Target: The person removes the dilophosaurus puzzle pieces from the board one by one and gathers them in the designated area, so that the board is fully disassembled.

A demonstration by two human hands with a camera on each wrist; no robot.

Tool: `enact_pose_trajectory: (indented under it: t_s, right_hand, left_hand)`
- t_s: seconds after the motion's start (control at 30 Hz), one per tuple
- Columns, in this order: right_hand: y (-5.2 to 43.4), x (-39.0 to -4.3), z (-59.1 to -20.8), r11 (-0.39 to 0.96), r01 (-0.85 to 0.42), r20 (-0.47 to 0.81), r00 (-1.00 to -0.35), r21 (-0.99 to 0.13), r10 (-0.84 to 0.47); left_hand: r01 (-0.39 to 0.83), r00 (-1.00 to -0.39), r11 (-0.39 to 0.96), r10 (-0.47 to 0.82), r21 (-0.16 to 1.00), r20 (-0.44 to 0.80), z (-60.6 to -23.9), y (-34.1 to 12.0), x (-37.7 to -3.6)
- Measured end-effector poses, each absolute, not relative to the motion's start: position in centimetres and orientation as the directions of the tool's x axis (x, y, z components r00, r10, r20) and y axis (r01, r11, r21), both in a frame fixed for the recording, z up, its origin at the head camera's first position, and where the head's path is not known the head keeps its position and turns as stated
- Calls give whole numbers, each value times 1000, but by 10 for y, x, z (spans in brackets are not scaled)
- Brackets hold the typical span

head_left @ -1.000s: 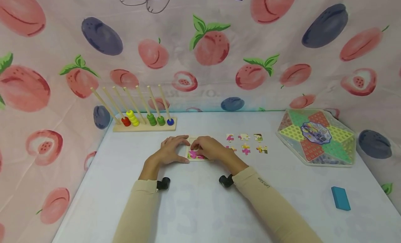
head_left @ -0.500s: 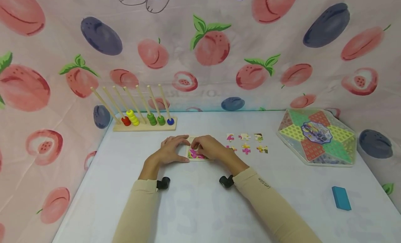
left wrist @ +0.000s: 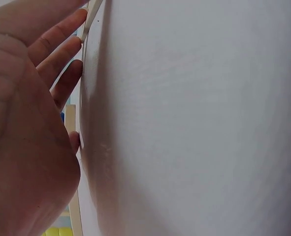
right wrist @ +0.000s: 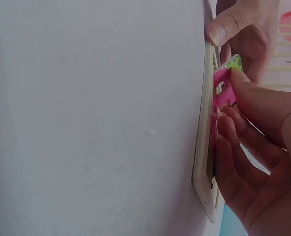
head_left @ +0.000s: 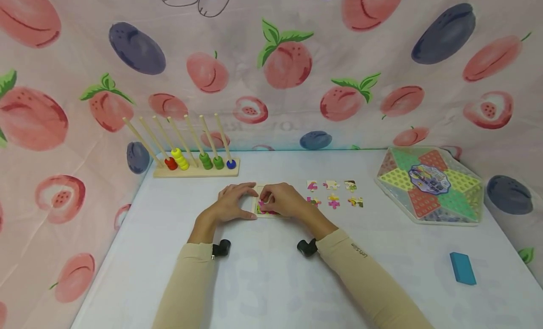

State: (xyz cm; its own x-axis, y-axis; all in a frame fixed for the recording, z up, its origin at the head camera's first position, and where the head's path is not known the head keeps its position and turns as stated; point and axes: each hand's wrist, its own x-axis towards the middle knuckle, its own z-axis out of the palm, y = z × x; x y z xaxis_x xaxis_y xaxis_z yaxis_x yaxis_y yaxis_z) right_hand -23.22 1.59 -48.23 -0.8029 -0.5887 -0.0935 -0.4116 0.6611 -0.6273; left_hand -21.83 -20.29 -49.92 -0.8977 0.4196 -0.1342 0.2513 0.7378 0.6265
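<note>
Between thumb and fingers, my right hand (head_left: 285, 200) pinches a pink and green jigsaw piece (right wrist: 227, 81). The right wrist view shows this piece tilted up over the shallow wooden puzzle tray (right wrist: 203, 147). Pink and green picture parts show in the tray in the head view, partly covered by the right hand. At the tray's left side lies my left hand (head_left: 231, 202), thumb at the near corner and index fingertip at the far one, fingers extended. Several loose jigsaw pieces (head_left: 333, 201) lie in two rows just right of the tray.
A wooden bead counting frame (head_left: 196, 170) with upright pegs stands at the back left. To the right are a clear box with a patterned lid (head_left: 428, 185) and a blue block (head_left: 463, 268). A fruit-print cloth (head_left: 271, 107) hangs behind the white table (head_left: 263, 282).
The pink piece under my right fingertips has tilted, and less of its pink face shows. My right hand has shifted very slightly; the left hand stays in place.
</note>
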Motion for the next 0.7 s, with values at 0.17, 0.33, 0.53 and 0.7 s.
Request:
enact_pose_trajectory:
  t_s: [0.17, 0.33, 0.53, 0.7]
  right_hand:
    - [14, -231, -484, 662, -418, -60, -818, -622, -573]
    - [14, -230, -486, 657, -387, -54, -837, -647, -545]
    - [18, -233, -490, 593, -343, -53, -835, -729, -548]
    - [24, -236, -487, 528, -307, -48, -831, -792, -554]
  left_hand:
    - [255, -897, 740, 422, 623, -134, -500, -203, -219]
    - [260, -896, 737, 425, 624, -127, -499, -203, -218]
    - [259, -895, 737, 427, 624, -132, -497, -202, -217]
    - [261, -895, 735, 428, 625, -130, -498, -202, -217]
